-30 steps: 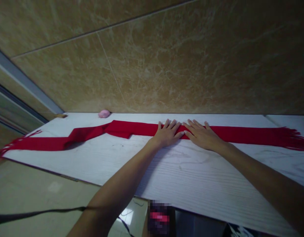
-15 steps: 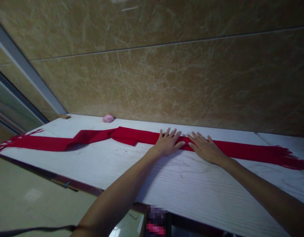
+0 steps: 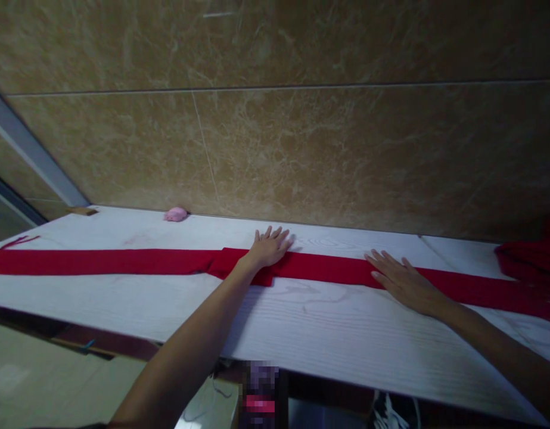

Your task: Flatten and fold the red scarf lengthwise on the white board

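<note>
We see the red scarf lying lengthwise along the bench, stretched from nine o'clock to just past three. Toward nine o'clock it runs flat, with fringe strands showing at the edge of view; near its middle a folded flap overlaps and juts toward six o'clock. Our left hand lies palm down over the scarf beside that flap, its fingers spread and released, reaching past the far edge toward twelve. Our right hand is farther toward three o'clock, well apart from the left, its fingers extended and loose over the scarf, tips pointing to about ten; we cannot tell how firmly either hand presses. At three o'clock a bunched red cloth overlaps the scarf's end; we cannot tell whether it is a separate piece. Toward eleven o'clock a small pink object sits near the marbled wall, and a brown block lies at about ten. At six, below the bench edge, a pixelated patch hides what is there.
</note>
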